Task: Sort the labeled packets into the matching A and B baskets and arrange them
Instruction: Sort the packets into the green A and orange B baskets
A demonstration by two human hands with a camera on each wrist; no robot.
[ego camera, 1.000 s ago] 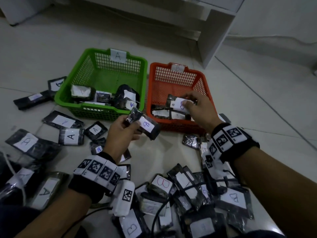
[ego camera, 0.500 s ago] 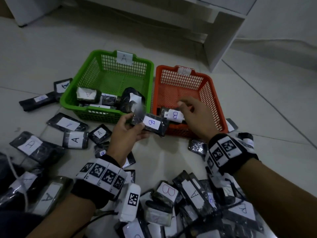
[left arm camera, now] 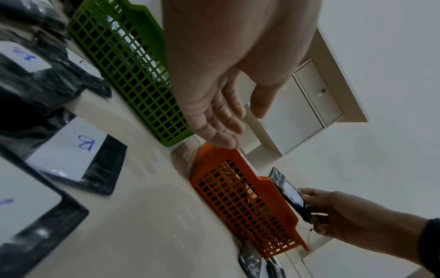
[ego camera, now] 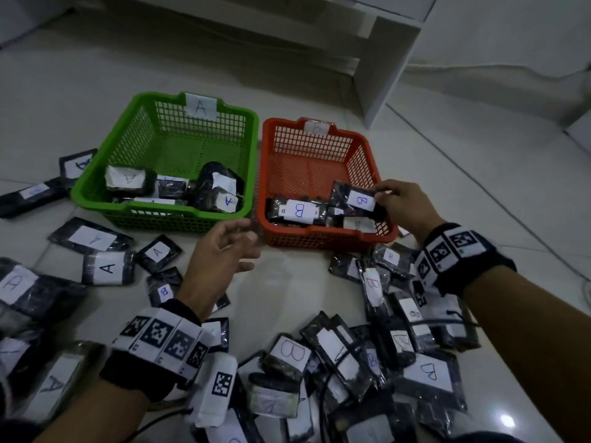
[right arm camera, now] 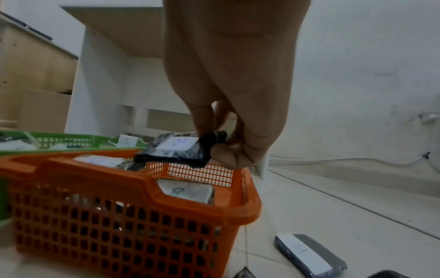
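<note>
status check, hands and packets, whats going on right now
Left hand open, empty, in front of the baskets. Right hand pinches a B packet over the orange basket. Nothing in the way.

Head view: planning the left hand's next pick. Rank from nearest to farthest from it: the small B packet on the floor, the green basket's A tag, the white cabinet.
1. small B packet, just left of left hand.
2. A tag, green basket's far rim.
3. white cabinet, beyond the baskets, right.

The head view looks steeply down from above at the pale tiled floor (ego camera: pixel 287 298). Both wrist views sit low and close, facing along the fingers; all three share the orange plastic mesh basket (ego camera: pixel 323 238) (left arm camera: pixel 247 205) (right arm camera: pixel 133 222).
</note>
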